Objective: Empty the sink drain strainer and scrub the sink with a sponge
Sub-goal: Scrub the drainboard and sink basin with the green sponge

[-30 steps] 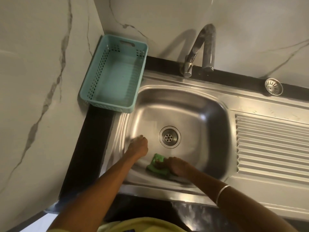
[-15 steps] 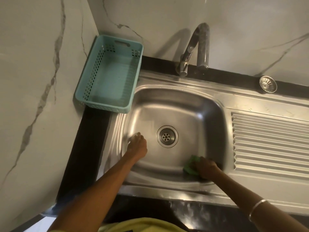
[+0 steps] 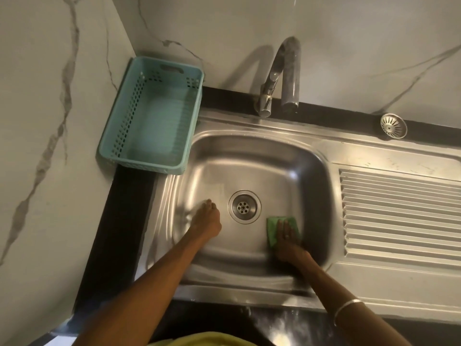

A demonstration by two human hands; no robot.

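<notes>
A stainless steel sink (image 3: 252,151) fills the middle of the view, its round drain (image 3: 244,206) uncovered at the bottom. My right hand (image 3: 287,242) presses a green sponge (image 3: 273,227) flat on the basin floor, just right of the drain, with straight fingers on top of it. My left hand (image 3: 207,221) rests on the basin floor to the left of the drain and holds nothing. The metal drain strainer (image 3: 393,126) lies apart on the black counter strip at the back right.
A chrome tap (image 3: 282,78) arches over the back rim. A teal plastic basket (image 3: 152,116) stands in the left corner against the marble wall. The ribbed draining board (image 3: 399,216) stretches to the right of the basin.
My right hand has slid the sponge from the basin's front left, across to the right, and then up beside the drain. The left hand has stayed in place.
</notes>
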